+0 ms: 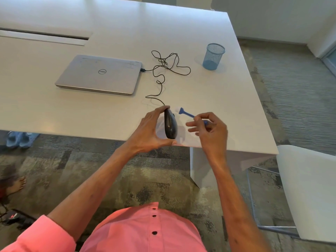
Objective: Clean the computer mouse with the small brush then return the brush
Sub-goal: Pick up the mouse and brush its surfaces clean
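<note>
From the head view, the left hand [151,130] grips the black computer mouse [170,124] on its side over the white counter [109,110], at its near edge. The mouse's long axis runs near to far, cable end far. The right hand [211,130] pinches the small blue brush [185,113], white bristles pointing left at the mouse's far end, handle slanting right and near. The black cable [163,70] loops away to a closed Dell laptop [100,74] at left. A blue mesh pen cup [213,56] stands far right, with open counter around it. Patterned carpet [127,179] lies below, a white chair [309,188] near right.
</note>
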`<state>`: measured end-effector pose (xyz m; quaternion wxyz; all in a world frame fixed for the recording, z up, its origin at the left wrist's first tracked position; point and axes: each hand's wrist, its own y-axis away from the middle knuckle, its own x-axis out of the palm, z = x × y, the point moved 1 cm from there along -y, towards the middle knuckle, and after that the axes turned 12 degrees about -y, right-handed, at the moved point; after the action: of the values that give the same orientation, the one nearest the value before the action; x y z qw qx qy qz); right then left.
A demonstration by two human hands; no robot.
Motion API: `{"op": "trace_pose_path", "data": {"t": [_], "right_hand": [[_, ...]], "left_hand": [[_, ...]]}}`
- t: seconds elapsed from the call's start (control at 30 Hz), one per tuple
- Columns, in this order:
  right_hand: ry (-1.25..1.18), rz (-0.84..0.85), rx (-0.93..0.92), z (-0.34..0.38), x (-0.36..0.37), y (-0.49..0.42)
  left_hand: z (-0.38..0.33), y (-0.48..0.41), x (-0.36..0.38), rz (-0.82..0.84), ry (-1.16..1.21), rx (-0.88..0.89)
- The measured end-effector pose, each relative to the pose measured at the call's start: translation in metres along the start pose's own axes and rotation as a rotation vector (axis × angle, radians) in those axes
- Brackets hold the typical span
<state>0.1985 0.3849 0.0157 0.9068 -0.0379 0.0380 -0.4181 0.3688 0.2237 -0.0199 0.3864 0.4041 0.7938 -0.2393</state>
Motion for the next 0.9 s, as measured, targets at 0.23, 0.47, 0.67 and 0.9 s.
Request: {"op": "trace_pose_path", "data": {"t": [0.23,0.47,0.67,0.9], "right_hand": [[0.037,0.064,-0.138,0.040,-0.004,0.005],[0.166,0.025,-0.198,0.047,0.001,0.022],[0.304,0.038,-0.245,0.056,0.011,0.036],[0.604,0.133,-0.540,0.060,0.020,0.047]], "left_hand": [[0.000,0.005,-0.020,-0.002,0.002,0.061],[0.015,0.019,-0.032,-0.036,0.022,0.062],[0.015,0.030,-0.030,-0.019,0.012,0.058],[0.003,0.049,-0.021,-0.012,0.018,0.077]]}}
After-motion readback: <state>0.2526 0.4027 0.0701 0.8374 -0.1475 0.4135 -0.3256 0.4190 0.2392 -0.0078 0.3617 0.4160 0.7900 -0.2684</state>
